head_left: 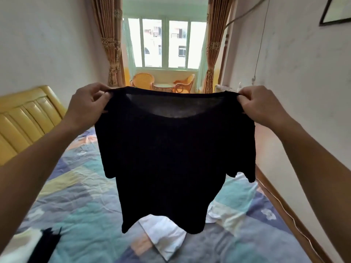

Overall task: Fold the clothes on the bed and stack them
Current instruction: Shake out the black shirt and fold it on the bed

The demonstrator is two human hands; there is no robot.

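Black T-shirt (171,158) suspended upright above the bed (79,215), long axis vertical, hem lowest. Left hand (89,103) and right hand (260,105) each pinched shut on one shoulder, level, equally near. Bed directly below: lower flat.

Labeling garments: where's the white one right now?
The white garment lies on the bed, bottom centre, under the hem of the black shirt held up by both hands.

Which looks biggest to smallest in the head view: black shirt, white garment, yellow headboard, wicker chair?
1. black shirt, inflated by nearness
2. yellow headboard
3. white garment, partly hidden
4. wicker chair, far off
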